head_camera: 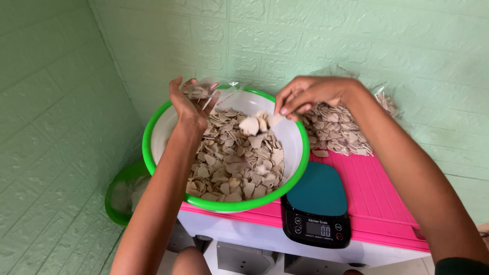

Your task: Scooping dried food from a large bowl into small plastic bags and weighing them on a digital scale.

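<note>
At frame centre, we are pinching chips (257,124) in our right hand (305,94) over the bowl (158,133); our left hand (189,102) is gripping seemingly a clear bag (204,90).

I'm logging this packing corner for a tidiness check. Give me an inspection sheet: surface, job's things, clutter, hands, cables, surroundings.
Surface: pink ribbed tabletop on a white base.
Job's things: white plastic basin with green rim full of pale beige flat chips; small clear plastic bag; black kitchen scale with teal platform, display lit.
Clutter: clear bags of the same chips piled against the wall; a second green-rimmed basin lower down at left.
Hands: left hand holds the small bag above the basin; right hand pinches chips over it.
Cables: nothing seen.
Surroundings: mint green brick-pattern embossed walls.
</note>
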